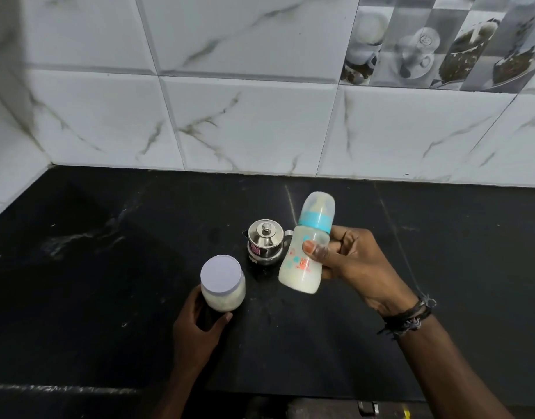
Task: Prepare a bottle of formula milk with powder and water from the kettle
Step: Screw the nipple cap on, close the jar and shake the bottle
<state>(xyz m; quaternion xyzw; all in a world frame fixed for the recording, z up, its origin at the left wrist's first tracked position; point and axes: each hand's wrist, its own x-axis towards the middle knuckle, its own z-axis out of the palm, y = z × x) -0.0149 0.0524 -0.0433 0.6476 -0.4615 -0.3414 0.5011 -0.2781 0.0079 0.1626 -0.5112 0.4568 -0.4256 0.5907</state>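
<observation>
We judge mixing underway: our right hand [355,261] wraps the teal-collared, milky plastic bottle [305,252] (capped), left hand [196,325] clasps the white-lidded powder jar [223,282]; next, likely shaking.

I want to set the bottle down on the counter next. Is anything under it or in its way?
Probably not straight below. The baby bottle, gripped in the right hand, hangs over bare black counter. The steel kettle stands close on its left, and the powder jar, held by the left hand, further left. Lower it rightward.
</observation>
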